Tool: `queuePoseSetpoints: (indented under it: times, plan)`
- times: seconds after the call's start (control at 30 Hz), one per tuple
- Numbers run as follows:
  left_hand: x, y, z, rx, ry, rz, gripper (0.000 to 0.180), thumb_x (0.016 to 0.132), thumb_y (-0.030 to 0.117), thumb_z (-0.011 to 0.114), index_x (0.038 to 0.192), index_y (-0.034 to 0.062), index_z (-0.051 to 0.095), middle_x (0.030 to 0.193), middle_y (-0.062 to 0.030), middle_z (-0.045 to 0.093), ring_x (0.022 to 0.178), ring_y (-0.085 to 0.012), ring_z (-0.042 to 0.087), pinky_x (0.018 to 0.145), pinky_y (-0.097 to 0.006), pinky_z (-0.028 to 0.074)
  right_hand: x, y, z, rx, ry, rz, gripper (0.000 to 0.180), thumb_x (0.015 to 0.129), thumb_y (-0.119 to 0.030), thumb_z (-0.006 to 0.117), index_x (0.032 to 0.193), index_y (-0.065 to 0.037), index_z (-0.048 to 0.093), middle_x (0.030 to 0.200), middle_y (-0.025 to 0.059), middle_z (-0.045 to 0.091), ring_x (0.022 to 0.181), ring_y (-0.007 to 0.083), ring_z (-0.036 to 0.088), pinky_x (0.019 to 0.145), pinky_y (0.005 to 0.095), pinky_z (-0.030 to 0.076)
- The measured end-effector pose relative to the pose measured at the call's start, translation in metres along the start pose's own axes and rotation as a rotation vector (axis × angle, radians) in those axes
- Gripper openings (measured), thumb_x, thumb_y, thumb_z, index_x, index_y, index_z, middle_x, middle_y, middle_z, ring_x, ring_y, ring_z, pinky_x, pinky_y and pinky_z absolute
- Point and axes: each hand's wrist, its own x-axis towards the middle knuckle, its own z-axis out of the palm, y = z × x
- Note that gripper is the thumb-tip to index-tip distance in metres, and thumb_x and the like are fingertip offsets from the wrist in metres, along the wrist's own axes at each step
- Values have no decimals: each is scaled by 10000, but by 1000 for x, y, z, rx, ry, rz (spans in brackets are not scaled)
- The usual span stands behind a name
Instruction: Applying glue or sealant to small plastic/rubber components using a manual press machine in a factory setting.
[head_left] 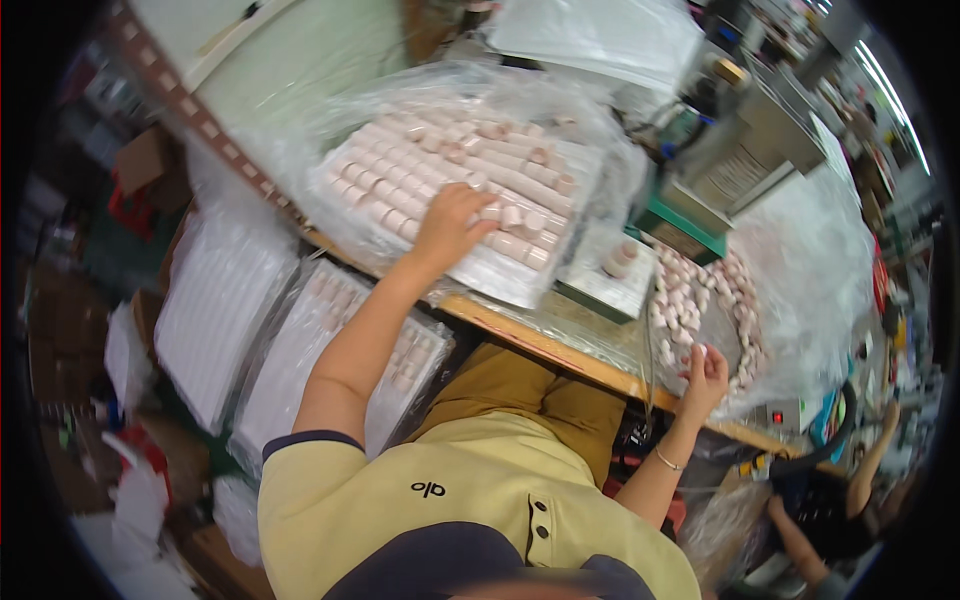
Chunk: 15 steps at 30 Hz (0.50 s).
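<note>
A: What lies at your far left?

B: Two flat stacks of white trays wrapped in clear plastic (225,300), standing below the table edge (560,355), just beside your left elbow; the nearer stack shows pale caps through its wrap.

A: And your left hand?

B: Your left hand (450,228) reaches up onto the tray of pink caps (450,165), which sits on the table inside a loose clear bag (300,140); your palm faces down, your fingers are spread a little and curled over the caps in the tray's near rows; whether they pinch one cap or only rest on them, I cannot tell; the caps stand in tidy rows, packed touching one another.

A: What is in the middle?

B: A small grey scale plate (600,285) just right of the tray, with one pink cap (620,258) standing on it; behind it a green-based machine (690,225).

A: And your right hand?

B: Your right hand (705,375) is at the near edge of a heap of loose pink caps (700,300) lying in another clear bag (800,270); your fingers are bent together around what looks like a cap or two, though the grip is too small to make out; a thin bracelet (668,462) sits on that wrist.

A: Farther right?

B: Another person's arm (870,465), low at the edge, well apart from your hands.
</note>
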Motion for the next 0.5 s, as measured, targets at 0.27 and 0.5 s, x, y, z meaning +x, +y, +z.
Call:
queuePoseSetpoints:
  times: [0.27,0.5]
  plan:
    - [2,80,-2,-800,-166,-374,337,823,-4,620,1157,46,612,1031,-25,570,881,-105,538,674,-222,466,-42,-60,56,-176,-294,-514,395,817,21,625,1206,-15,563,1058,67,588,815,141,582,706,240,480]
    - [-14,148,56,-1298,-680,-620,261,951,185,502,1107,-16,560,936,-66,620,739,-89,590,533,-190,464,-53,-88,80,-98,-475,-578,329,702,24,730,1017,-24,645,975,74,634,870,175,601,759,273,479]
